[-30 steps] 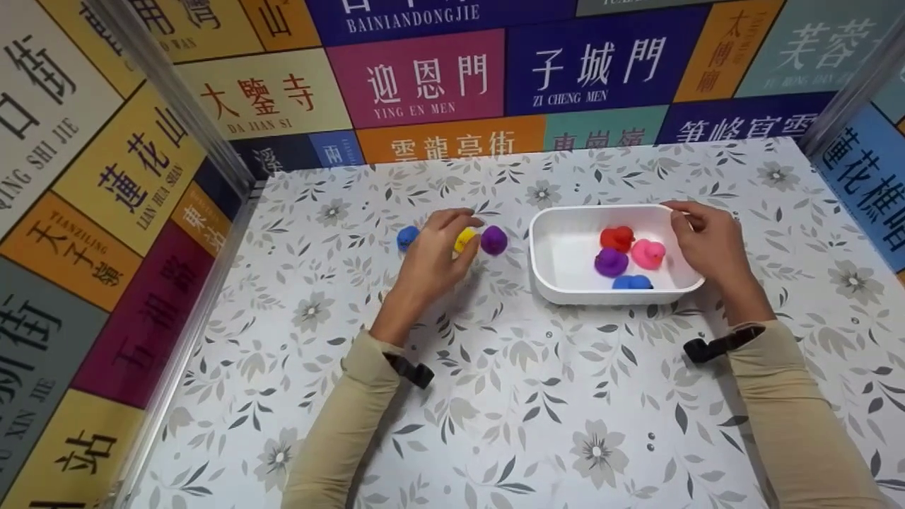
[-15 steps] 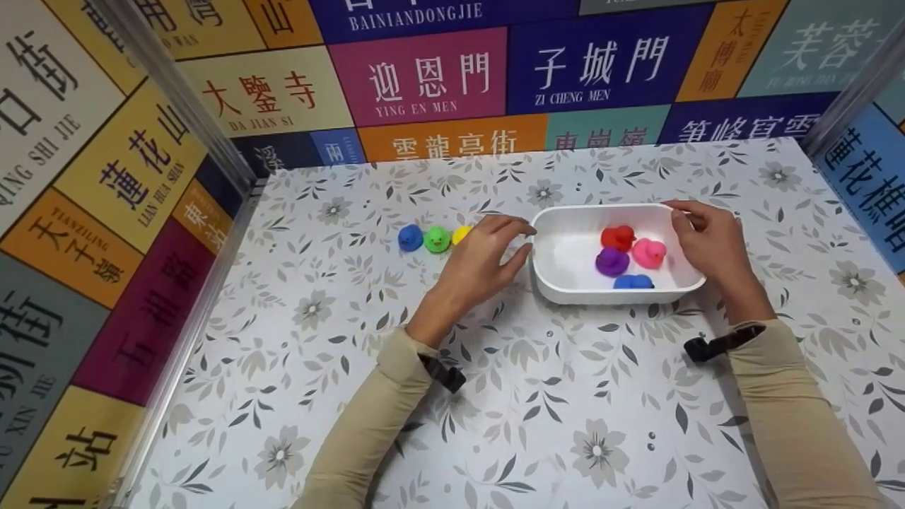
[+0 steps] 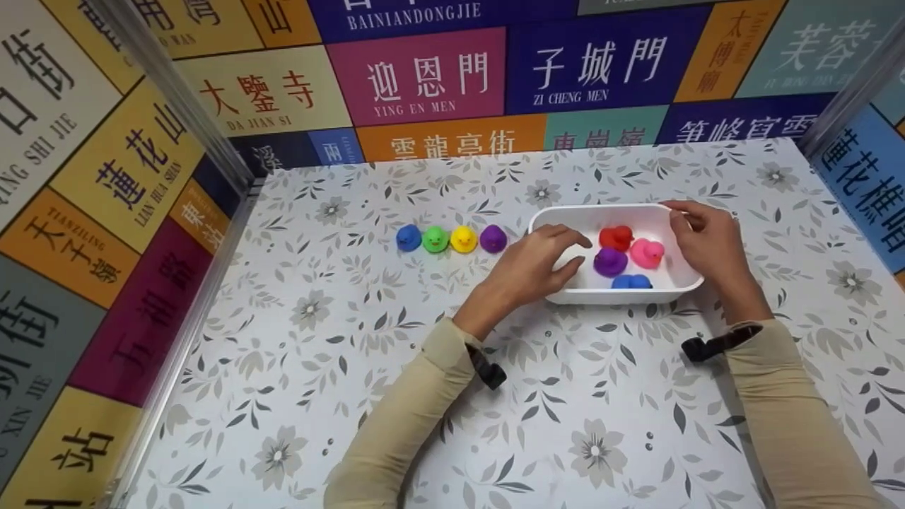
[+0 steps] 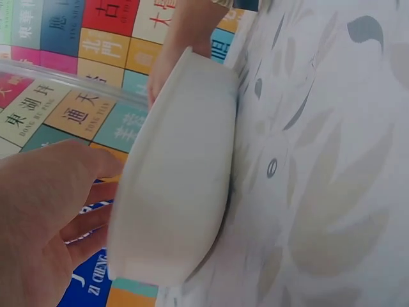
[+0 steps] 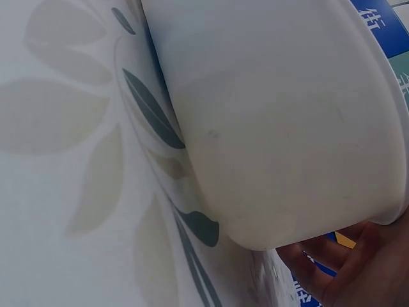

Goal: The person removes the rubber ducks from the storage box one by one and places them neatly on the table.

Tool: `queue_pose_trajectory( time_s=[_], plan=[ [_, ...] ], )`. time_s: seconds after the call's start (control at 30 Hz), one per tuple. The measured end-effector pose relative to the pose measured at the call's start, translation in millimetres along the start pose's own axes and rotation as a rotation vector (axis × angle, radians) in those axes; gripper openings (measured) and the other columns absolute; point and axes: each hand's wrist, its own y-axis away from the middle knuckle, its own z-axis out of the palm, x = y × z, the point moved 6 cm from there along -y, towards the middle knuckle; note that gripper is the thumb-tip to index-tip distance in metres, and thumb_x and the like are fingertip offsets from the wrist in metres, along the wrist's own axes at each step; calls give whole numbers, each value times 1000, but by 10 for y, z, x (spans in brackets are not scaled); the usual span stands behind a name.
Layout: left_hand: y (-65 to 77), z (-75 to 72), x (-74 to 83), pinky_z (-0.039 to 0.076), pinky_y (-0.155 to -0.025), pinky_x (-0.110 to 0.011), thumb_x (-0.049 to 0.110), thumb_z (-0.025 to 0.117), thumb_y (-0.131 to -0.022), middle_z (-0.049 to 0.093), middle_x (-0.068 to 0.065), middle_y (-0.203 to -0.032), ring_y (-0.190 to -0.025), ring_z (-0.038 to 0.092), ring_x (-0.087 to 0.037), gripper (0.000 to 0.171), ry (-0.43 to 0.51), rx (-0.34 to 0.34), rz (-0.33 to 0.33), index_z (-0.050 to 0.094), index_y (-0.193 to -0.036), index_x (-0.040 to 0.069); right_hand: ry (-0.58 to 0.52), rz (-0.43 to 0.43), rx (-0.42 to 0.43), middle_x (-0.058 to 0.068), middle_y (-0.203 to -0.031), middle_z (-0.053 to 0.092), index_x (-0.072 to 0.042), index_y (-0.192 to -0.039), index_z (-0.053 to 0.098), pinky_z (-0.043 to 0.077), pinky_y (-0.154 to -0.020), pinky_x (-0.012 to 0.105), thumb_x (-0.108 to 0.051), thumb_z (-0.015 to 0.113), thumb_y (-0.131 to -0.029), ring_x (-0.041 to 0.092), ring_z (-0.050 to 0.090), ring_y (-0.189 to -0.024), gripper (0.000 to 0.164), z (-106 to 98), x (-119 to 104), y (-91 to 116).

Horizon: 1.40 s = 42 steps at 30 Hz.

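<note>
A white plastic tub (image 3: 601, 297) stands on the table, holding a red rubber duck (image 3: 616, 238), a pink duck (image 3: 647, 252), a purple duck (image 3: 610, 261) and a blue duck (image 3: 631, 281). Over the tub's left end, my left hand (image 3: 535, 265) reaches with thumb and fingers spread, nothing between them. In the left wrist view that hand (image 4: 48, 217) is at the tub's rim, its fingertips hidden behind the wall. My right hand (image 3: 714, 244) grips the tub's right end by the rim. From the right wrist view its fingers (image 5: 319, 256) show at the tub's corner.
Left of the tub, a row of ducks stands on the flower-patterned table (image 3: 537, 452): blue (image 3: 408, 238), green (image 3: 435, 240), yellow (image 3: 463, 239) and purple (image 3: 493, 239). Printed panels (image 3: 417, 78) wall in the table's back and sides.
My left hand has moved right, from above the row of ducks to over the tub, uncovering the green and yellow ducks and the purple one beside them. My right hand stays at the tub.
</note>
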Motion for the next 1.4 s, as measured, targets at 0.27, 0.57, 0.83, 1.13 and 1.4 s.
queue_pose_trajectory(
  time_s=[0.27, 0.57, 0.83, 1.13, 1.4],
  plan=[
    [-220, 210, 55, 53, -111, -23, 22, 66, -108, 74, 1, -137, -128, 68, -15, 32, 45, -98, -3, 72, -138, 16, -3, -6, 8, 23, -130, 75, -18, -141, 73, 44, -75, 8, -36, 56, -111, -17, 57, -86, 39, 1, 0, -7],
    [-413, 375, 145, 48, -114, -18, 12, 71, -104, 74, -3, -134, -128, 64, -17, 28, 94, -193, 17, 75, -132, 11, 10, 5, 10, 22, -131, 75, -18, -142, 73, 43, -78, 11, -39, 54, -112, -13, 58, -90, 41, -3, -6, -2],
    [-497, 432, 196, 51, -104, -17, 5, 72, -101, 79, -4, -121, -112, 69, -16, 26, 121, -210, 81, 78, -126, 7, 17, 37, -4, 19, -138, 74, -20, -145, 71, 42, -85, 16, -42, 52, -112, -2, 60, -101, 43, 11, 4, 0],
    [-488, 446, 192, 50, -105, -17, -5, 70, -96, 79, -5, -125, -112, 68, -18, 33, 130, -212, 95, 79, -125, 6, 5, 15, 5, 21, -134, 75, -19, -143, 72, 42, -81, 14, -39, 53, -112, -13, 56, -92, 42, 17, 9, 5],
    [-487, 462, 175, 50, -102, -16, 2, 74, -98, 77, -5, -123, -111, 67, -18, 30, 142, -248, 44, 77, -127, 8, -1, 17, 6, 21, -133, 74, -18, -143, 72, 42, -77, 12, -40, 53, -112, -7, 58, -91, 43, 19, 22, -4]
  ],
)
